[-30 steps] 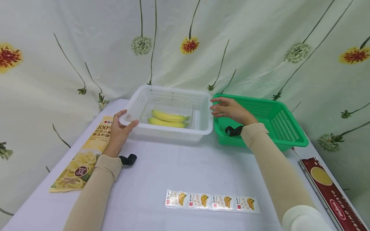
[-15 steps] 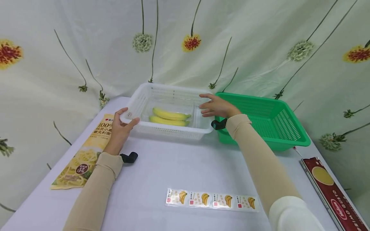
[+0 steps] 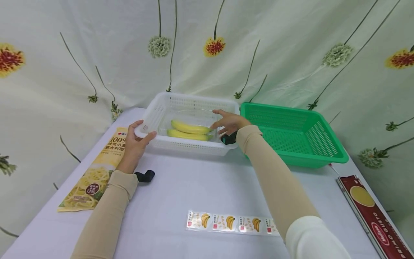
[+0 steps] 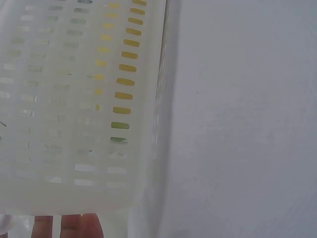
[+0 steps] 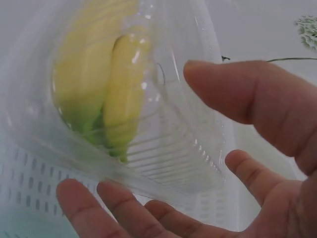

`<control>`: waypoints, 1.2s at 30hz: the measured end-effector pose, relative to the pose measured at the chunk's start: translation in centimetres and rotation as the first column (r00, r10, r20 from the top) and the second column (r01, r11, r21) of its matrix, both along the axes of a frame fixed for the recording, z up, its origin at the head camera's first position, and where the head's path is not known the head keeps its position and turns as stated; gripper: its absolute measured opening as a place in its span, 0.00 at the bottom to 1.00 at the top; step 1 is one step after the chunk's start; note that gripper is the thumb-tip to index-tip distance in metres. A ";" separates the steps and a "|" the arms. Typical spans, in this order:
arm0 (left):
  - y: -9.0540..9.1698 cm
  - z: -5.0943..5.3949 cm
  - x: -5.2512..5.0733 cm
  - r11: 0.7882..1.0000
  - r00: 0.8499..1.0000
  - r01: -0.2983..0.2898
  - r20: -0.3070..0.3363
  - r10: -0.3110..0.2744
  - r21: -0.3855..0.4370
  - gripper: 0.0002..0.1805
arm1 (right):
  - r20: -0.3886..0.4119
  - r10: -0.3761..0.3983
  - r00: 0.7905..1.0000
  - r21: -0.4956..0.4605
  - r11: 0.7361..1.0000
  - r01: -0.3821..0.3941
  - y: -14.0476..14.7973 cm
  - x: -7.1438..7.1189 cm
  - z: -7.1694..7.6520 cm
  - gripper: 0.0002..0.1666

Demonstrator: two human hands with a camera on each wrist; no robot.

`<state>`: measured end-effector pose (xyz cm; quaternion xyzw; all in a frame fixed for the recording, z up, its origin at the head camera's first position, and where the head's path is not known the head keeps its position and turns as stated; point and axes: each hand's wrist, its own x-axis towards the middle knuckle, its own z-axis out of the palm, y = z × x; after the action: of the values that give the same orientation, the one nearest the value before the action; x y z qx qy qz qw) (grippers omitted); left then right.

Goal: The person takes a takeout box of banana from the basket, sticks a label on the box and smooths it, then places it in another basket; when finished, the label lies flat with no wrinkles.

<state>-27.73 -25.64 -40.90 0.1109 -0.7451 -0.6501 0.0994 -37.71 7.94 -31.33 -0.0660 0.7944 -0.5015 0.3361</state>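
Note:
A white basket [image 3: 191, 145] holds a clear plastic box [image 5: 163, 158] with two yellow bananas [image 3: 191, 128] inside. At the basket's left front corner my left hand [image 3: 134, 147] grips the rim; its fingertips [image 4: 69, 225] show beyond the basket wall [image 4: 64, 193] in the left wrist view. Over the right part of the basket is my right hand [image 3: 229, 122], thumb and fingers spread around the end of the clear box. In the right wrist view that hand [image 5: 247, 193] has nothing pinched; whether its fingertips touch the box I cannot tell.
A green basket [image 3: 291, 160] stands against the white one on the right. A yellow pasta bag [image 3: 93, 176] lies at the left, a strip of banana labels [image 3: 229, 223] at the front, partly behind my right sleeve, and a red package [image 3: 372, 216] at the far right.
My right hand has moved left and down, from between the two baskets to the right end of the clear box. The left hand has kept its hold on the white basket's rim.

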 end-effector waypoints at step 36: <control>0.0 0.0 0.2 1.000 1.000 0.015 -0.009 -0.015 -0.005 0.44 | -0.037 -0.096 0.995 -0.198 0.976 0.087 0.8 1.5 2.1 0.55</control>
<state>-27.51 -25.65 -40.87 0.1022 -0.7470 -0.6496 0.0980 -36.17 8.73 -29.18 -0.0736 0.7511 -0.5905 0.2859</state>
